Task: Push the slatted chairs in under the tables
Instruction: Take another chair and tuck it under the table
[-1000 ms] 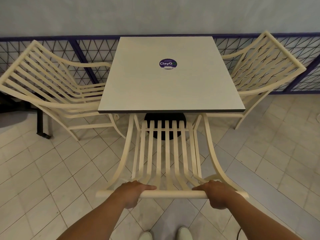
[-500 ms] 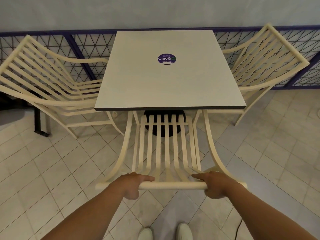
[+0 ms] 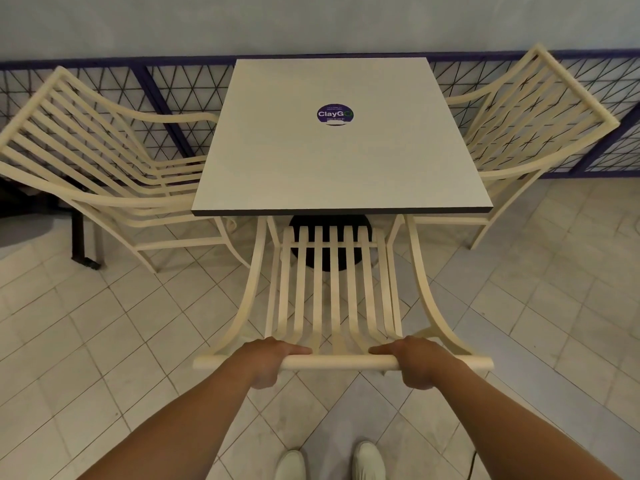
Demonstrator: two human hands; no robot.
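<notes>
Both hands, left hand [image 3: 268,358] and right hand [image 3: 415,358], grip the chair [image 3: 332,292] top rail, mid-push under the bench [image 3: 339,161]; next likely needs a straight shove.

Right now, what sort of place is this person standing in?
Probably a cafe or food-court seating area: a small square table with a round ClayGo sticker, matching slatted chairs on three sides, and a tiled floor.

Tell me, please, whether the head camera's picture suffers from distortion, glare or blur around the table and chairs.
Head view: strong wide-angle bending, the railing bows and both side chairs splay outward; light dim and even, no glare on the table; the sticker has sharp large letters, its small print unreadable; left hand and right hand on the near chair crisp.
</notes>
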